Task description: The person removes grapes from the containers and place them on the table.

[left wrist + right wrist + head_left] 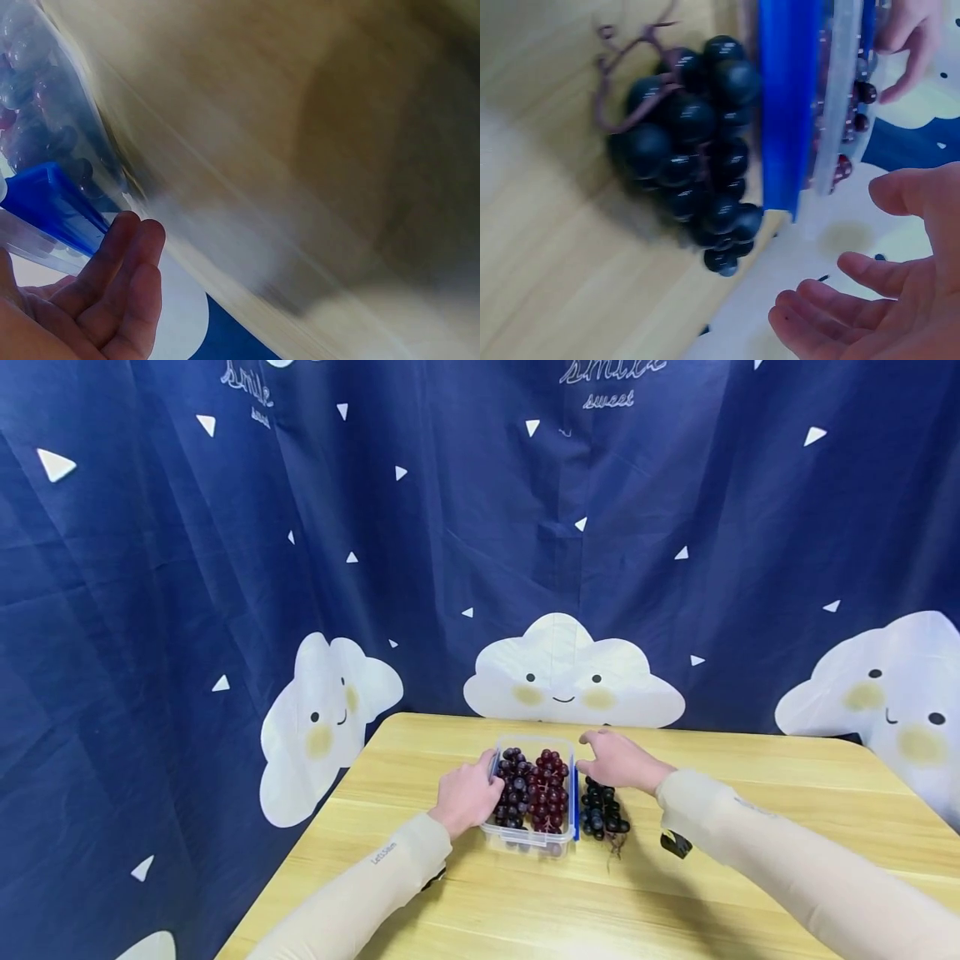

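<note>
Grapes (549, 793) fill the clear box (528, 838) on the surface (517, 902). The left hand (465, 792) touches its left side; I cannot tell if fingers pinch. The right hand (621, 762) spreads wide, empty; best steady the box, sparing the black grapes (598, 814) alongside.

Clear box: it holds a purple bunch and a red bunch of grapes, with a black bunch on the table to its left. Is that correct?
Not quite: in the head view, the black bunch lies on the table to the right of the clear box. The purple bunch and red bunch are inside, as stated.
</note>
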Demonstrator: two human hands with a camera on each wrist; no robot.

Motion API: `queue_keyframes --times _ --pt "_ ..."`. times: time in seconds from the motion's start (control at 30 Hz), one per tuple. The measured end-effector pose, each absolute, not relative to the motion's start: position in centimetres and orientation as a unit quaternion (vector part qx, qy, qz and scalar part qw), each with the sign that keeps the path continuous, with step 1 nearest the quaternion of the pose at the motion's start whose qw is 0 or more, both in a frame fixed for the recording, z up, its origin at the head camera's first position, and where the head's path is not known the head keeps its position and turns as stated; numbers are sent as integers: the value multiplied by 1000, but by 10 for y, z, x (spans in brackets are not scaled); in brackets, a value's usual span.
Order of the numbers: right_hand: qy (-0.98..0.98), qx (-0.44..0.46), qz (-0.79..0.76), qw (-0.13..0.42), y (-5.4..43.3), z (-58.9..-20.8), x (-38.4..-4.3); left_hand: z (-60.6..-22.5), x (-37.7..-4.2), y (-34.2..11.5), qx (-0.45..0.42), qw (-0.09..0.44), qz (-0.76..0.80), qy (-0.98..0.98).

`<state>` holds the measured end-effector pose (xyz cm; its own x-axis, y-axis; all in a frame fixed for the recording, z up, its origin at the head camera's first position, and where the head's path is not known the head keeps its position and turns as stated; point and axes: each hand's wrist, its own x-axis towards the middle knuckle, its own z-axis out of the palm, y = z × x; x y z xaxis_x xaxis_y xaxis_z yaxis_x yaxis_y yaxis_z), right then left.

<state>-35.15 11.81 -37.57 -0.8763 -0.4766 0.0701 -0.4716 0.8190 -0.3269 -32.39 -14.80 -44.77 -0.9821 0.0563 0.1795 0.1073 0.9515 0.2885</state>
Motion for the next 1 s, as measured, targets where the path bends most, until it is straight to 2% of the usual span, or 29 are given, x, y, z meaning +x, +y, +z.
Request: queue_keyframes --times 0.5,1.0 --pt "927 -336 -124 110 71 -341 -372 -444 -326 -149 -41 87 -149 -984" --pt "917 -349 -11 193 33 -345 -392 -449 -324 -149 -43 97 -145 -984"
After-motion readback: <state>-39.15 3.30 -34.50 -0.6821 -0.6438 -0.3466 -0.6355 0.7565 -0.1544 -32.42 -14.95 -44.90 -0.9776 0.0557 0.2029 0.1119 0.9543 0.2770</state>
